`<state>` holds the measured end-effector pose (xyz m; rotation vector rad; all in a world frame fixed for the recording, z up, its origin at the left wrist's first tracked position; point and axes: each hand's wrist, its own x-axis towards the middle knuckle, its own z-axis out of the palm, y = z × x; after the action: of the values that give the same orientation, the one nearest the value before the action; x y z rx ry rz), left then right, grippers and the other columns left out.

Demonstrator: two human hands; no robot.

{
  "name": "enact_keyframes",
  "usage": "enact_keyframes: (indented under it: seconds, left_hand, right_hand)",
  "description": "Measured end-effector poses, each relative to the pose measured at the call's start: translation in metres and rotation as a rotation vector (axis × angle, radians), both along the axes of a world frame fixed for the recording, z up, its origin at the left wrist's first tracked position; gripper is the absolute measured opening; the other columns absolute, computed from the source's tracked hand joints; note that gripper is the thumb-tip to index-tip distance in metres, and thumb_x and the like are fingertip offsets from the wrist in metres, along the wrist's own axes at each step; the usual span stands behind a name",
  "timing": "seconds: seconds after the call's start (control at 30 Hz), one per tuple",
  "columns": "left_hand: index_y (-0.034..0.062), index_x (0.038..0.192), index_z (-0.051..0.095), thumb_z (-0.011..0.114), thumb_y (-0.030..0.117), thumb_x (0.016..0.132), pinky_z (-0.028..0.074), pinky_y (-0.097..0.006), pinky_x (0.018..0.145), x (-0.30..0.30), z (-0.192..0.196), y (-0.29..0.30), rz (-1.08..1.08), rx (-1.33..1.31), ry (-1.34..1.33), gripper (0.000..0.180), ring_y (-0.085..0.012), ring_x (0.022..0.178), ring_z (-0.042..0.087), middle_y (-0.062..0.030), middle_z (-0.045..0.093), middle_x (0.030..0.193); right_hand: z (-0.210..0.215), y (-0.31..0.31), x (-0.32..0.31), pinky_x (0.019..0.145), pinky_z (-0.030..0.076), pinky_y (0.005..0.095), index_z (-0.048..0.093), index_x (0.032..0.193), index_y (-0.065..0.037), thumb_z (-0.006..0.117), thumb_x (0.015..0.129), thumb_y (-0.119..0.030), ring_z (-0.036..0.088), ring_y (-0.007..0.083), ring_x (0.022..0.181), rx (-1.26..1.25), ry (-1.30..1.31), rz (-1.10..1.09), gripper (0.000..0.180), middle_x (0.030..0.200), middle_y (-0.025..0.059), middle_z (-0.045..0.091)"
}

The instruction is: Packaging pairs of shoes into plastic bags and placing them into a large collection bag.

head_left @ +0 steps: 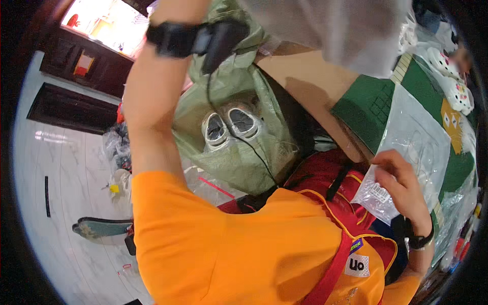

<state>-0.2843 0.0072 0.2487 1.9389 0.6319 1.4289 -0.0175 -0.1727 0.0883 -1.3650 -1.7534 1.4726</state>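
My left arm reaches up past the top edge, with a black band and device (198, 40) at the wrist; the hand itself is out of the frame. On the right, my right hand (401, 185) has bent fingers closed on a clear plastic bag (419, 147) with a barcode label, over a green mat (363, 104). A blurred, translucent greyish plastic sheet (330, 30) hangs at the top; what holds it cannot be seen. Below my left wrist, a pale green woven sack (264, 162) gapes around a pair of light shoes (231, 127) in clear wrapping.
A brown cardboard panel (305, 71) leans between the sack and the mat. White patterned clogs (460, 96) lie at the far right. A thin black cable (256, 152) runs from the wrist device across the sack. To the left are a marbled tile floor (66, 178) and a shoe (101, 227).
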Motion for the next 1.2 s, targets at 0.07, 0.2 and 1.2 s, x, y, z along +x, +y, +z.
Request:
enact_keyframes:
  seconds: [0.07,0.2,1.2]
  left_hand:
    - [-0.0048,0.123,0.044,0.045,0.021,0.093,0.044,-0.027,0.087,-0.076,0.027,0.018,-0.344,-0.248,-0.194,0.040,-0.0183,0.101,0.054,-0.0118,0.054,0.116]
    - [-0.0063,0.119,0.048,0.046,0.024,0.092,0.043,-0.026,0.088,-0.098,0.004,-0.054,0.340,0.184,-0.076,0.040,-0.0165,0.099,0.054,-0.0108,0.056,0.114]
    - [0.0063,0.098,0.057,0.051,0.021,0.087,0.024,-0.043,0.103,-0.188,-0.314,-0.096,-0.017,-0.343,0.956,0.020,-0.0371,0.126,0.028,-0.0252,0.035,0.131]
  right_hand:
    - [-0.009,0.015,-0.035,0.071,0.043,0.0260,0.053,0.101,0.001,0.051,0.086,-0.010,0.054,0.0133,0.081,0.073,0.091,0.143,0.018,0.086,0.0084,0.058]
    - [-0.074,0.044,-0.112,0.082,0.043,0.0365,0.054,0.105,0.000,0.059,0.079,-0.015,0.054,0.0305,0.098,0.454,-0.085,0.303,0.031,0.105,0.0171,0.056]
    - [-0.066,0.053,-0.103,0.062,0.044,0.0303,0.053,0.071,-0.012,0.052,0.074,-0.017,0.057,0.0172,0.072,1.010,-0.654,0.999,0.006,0.070,0.0011,0.054]
